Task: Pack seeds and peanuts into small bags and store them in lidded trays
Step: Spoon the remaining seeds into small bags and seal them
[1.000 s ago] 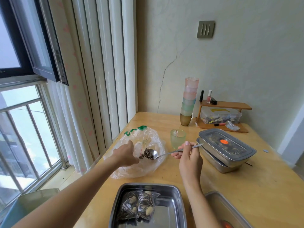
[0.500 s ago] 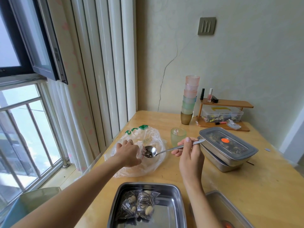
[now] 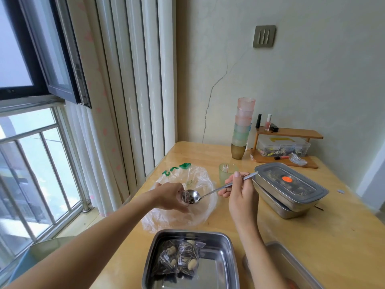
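- Tipping from level at frame centre, the spoon (image 3: 190,196) spills seeds (image 3: 188,200) into the small bag (image 3: 181,197) pinched by the left hand (image 3: 166,198).
- Right hand (image 3: 239,195) grips its handle; filling this bag looks underway.

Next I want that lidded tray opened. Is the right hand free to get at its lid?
Probably not yet: the right hand grips the spoon, though the lid sits uncovered just beside it.

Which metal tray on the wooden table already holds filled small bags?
The open rectangular steel tray nearest the camera; the stacked steel tray on the right is covered by a clear lid.
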